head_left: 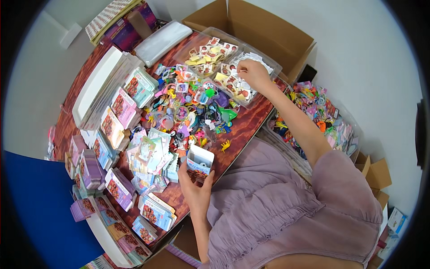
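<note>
My left hand [196, 192] holds a small open-topped carton [200, 158] by its sides at the table's near edge. The carton is white inside with blue and red print outside, and some small pieces show within. My right hand [255, 75] is over the clear plastic tray [245, 104] of small printed cards and white slips, fingers pinched together. What they grip, if anything, is too small to make out. A heap of small colourful plastic toys [181, 117] lies between the hands, and a small yellow toy figure [225, 145] is nearest the carton.
Stacks of flat printed cartons [123, 107] and loose pastel cards [150, 152] cover the left of the table. A stack of white trays [96, 85] and clear bags [163, 41] lie farther back. A large cardboard box [264, 31] stands beyond; a bin of colourful packets [320, 119] is at right.
</note>
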The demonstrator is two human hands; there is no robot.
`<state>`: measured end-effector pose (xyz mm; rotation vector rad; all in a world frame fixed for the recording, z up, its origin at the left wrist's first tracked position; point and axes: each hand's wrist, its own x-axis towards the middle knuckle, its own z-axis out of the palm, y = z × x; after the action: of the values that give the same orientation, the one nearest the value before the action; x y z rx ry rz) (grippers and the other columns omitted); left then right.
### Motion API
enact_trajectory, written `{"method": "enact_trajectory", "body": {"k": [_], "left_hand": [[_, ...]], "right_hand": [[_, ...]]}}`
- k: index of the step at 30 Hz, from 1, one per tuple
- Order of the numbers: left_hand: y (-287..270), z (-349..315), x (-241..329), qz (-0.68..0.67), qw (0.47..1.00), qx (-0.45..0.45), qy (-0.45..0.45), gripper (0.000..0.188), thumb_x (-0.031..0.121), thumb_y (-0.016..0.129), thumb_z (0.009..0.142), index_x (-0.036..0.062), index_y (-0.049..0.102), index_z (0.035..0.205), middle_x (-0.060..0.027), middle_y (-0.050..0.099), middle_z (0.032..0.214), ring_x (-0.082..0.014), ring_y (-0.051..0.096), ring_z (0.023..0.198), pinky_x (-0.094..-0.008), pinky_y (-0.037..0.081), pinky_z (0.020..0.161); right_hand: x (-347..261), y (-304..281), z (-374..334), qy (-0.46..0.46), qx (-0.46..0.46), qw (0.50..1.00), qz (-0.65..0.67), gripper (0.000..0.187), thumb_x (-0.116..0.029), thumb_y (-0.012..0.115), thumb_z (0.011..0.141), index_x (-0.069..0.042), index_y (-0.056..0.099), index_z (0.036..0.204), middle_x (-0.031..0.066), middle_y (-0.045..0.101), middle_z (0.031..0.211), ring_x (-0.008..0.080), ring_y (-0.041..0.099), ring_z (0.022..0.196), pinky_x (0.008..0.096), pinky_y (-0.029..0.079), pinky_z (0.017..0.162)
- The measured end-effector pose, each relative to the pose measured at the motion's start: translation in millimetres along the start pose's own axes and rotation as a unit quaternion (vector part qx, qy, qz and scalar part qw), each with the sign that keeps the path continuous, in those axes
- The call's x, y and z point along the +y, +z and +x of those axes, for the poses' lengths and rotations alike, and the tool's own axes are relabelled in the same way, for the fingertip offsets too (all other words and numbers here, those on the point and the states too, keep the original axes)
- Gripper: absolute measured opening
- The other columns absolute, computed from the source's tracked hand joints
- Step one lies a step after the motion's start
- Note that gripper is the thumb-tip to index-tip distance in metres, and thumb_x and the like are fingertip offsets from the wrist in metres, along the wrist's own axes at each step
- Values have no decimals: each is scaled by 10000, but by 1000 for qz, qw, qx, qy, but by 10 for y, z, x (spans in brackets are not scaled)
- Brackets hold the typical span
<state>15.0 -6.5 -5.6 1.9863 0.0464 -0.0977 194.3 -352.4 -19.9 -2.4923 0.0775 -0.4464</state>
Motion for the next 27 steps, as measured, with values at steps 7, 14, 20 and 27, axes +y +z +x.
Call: {"method": "enact_trajectory", "body": {"k": [7, 14, 20, 27], "left_hand": [[-39, -1, 0, -1, 1000, -3, -16, 723, 51, 796, 747, -19, 417, 1358, -130, 489, 1221, -236, 567, 1080, -346, 523, 858], [-52, -7, 12, -12, 1000, 1, -11, 718, 40, 791, 749, -21, 417, 1359, -124, 488, 1221, -227, 565, 1077, -343, 520, 856], [-58, -27, 99, -18, 1000, 4, -1, 713, 14, 782, 754, -19, 413, 1363, -125, 479, 1230, -232, 559, 1100, -339, 532, 869], [-35, 7, 178, 35, 999, -1, 22, 707, 61, 798, 744, -20, 431, 1343, -143, 512, 1196, -251, 564, 1075, -352, 521, 841]], "right_hand": [[-25, -10, -31, 51, -60, 994, 70, 150, -124, 719, 747, -60, 651, 864, 95, 622, 819, 238, 625, 742, 358, 477, 688], [-59, -27, -31, 1, -48, 999, -23, 127, -150, 698, 752, -103, 695, 870, 110, 653, 828, 285, 643, 837, 397, 493, 731], [85, -87, -3, -4, 95, 990, 107, 69, -67, 716, 763, -56, 677, 819, 42, 599, 792, 157, 583, 705, 290, 473, 634], [53, -399, -45, 212, -46, 862, 458, 95, -88, 701, 843, -60, 643, 913, -29, 562, 731, 37, 459, 534, 191, 348, 469]]}}
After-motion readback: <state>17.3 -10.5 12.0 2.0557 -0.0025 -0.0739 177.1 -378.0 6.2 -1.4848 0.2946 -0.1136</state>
